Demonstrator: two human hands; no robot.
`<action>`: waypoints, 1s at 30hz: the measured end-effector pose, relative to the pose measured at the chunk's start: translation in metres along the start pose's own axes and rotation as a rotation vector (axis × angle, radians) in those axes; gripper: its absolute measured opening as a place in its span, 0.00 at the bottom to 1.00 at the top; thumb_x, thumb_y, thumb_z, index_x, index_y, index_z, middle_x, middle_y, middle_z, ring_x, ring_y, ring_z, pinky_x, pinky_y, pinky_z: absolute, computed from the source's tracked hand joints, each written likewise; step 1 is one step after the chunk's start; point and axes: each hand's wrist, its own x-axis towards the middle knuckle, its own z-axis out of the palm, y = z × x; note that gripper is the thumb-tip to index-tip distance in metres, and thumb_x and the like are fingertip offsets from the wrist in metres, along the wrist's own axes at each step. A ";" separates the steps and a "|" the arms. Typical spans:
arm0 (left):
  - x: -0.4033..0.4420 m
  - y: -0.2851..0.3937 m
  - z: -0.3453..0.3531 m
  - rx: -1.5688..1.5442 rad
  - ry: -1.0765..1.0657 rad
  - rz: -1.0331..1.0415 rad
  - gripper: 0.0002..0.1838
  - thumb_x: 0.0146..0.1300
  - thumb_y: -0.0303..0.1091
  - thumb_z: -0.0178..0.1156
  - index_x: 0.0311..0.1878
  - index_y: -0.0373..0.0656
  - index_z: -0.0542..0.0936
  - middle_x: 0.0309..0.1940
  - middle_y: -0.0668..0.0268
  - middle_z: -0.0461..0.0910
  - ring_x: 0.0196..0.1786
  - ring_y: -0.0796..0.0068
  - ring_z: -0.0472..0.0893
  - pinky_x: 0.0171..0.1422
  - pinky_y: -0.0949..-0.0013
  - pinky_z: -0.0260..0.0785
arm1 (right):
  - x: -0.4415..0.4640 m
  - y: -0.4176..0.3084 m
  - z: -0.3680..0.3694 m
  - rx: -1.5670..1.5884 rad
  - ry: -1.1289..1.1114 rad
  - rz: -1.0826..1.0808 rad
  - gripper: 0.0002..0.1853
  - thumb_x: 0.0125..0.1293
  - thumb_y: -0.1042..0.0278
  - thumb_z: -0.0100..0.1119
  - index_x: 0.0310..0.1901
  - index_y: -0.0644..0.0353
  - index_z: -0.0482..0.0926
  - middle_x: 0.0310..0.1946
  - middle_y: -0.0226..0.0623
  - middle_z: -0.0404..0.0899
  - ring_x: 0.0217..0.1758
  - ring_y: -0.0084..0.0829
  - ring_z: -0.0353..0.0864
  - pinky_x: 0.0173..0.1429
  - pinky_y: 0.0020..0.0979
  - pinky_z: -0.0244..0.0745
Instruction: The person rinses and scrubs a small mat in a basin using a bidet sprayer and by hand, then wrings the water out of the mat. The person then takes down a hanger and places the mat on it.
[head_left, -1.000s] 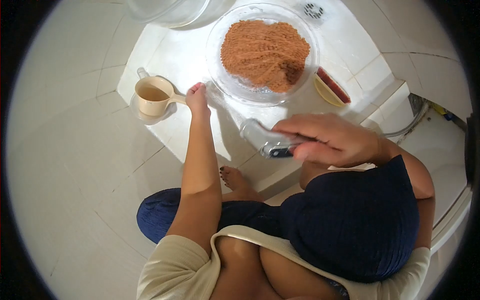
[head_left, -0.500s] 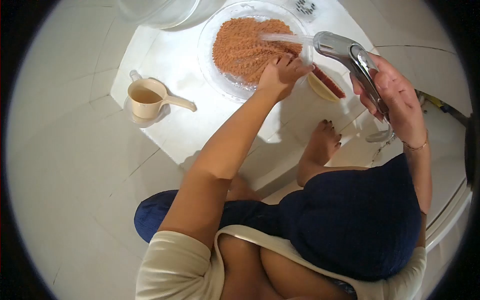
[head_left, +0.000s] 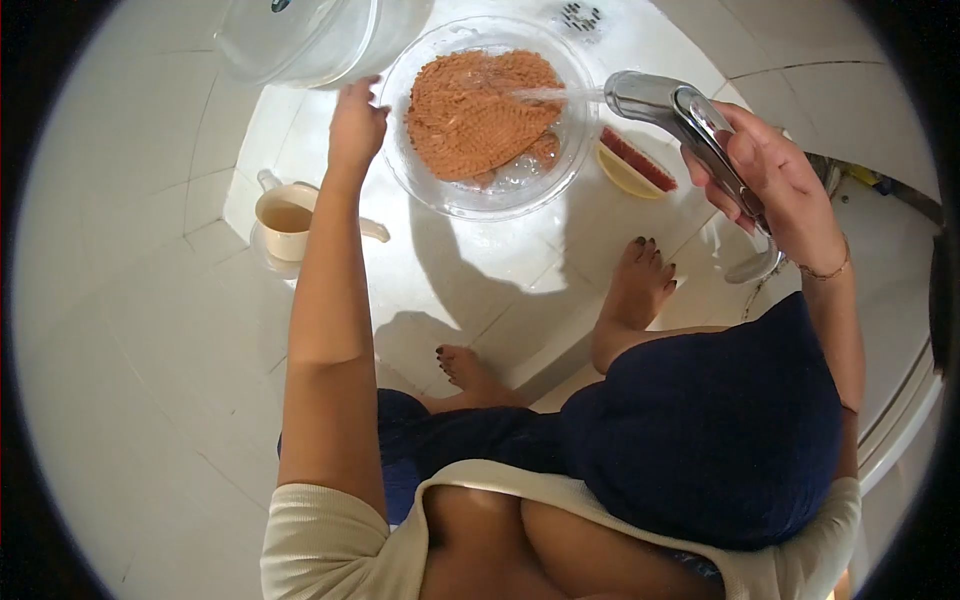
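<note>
My right hand [head_left: 775, 175] is wrapped round the handle of a chrome shower head [head_left: 690, 125], which points left. Water streams from it onto a bumpy orange cloth [head_left: 480, 125] lying crumpled in a clear round basin [head_left: 480, 208]. Some water with bubbles shows beside the cloth in the basin. By the basin's left rim is my left hand [head_left: 357, 130], holding nothing, its fingers apart; whether it touches the rim I cannot tell. A scrub brush [head_left: 630, 175] with dark red bristles and a pale yellow back rests on the floor right of the basin.
A beige dipper [head_left: 285, 220] with brownish liquid sits in a clear container at left, partly behind my left forearm. Large clear tubs [head_left: 310, 40] stand at the back left. A floor drain [head_left: 580, 17] is behind the basin. My feet [head_left: 640, 285] are on the near side.
My left hand has left the cloth and moved left to the basin's left side. The cloth's shape has changed, uncovering bubbly water. The right hand still holds the running shower head.
</note>
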 end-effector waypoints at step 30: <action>0.005 0.052 -0.058 -1.073 -0.003 -0.411 0.13 0.66 0.37 0.48 0.45 0.37 0.73 0.39 0.61 0.77 0.41 0.71 0.78 0.46 0.69 0.71 | 0.000 0.001 -0.005 0.048 0.029 -0.015 0.35 0.65 0.40 0.44 0.60 0.66 0.64 0.28 0.31 0.72 0.19 0.13 0.63 0.18 0.14 0.56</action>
